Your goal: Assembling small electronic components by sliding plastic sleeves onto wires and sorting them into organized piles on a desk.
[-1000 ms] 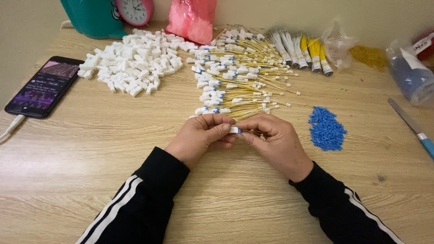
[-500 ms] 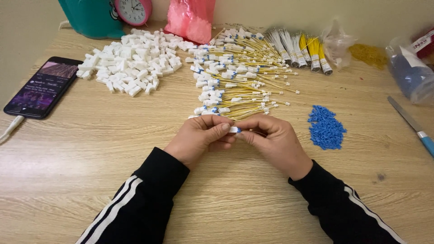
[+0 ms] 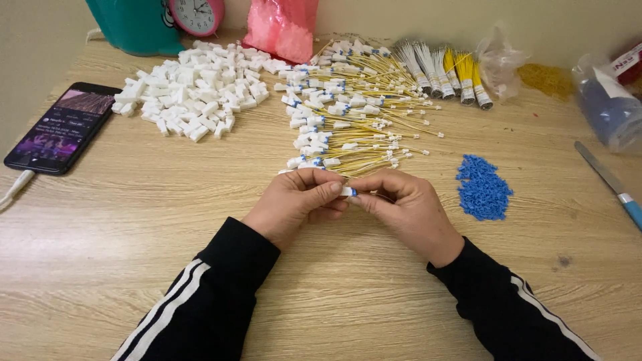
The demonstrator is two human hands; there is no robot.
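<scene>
My left hand and my right hand meet fingertip to fingertip over the wooden table. Between them they pinch a small white connector with a blue piece on a thin yellow wire. Just beyond my fingers lies a spread of yellow wires with white and blue ends. A pile of small blue pieces sits to the right of my right hand. A heap of white plastic housings lies at the far left.
A lit phone with a cable lies at the left edge. At the back stand a teal container, a pink clock and a pink bag. Bundled wires, plastic bags and a blue-handled tool lie to the right.
Both hands stay together on the small connector with only slight finger movement. Nothing else on the table has moved.
</scene>
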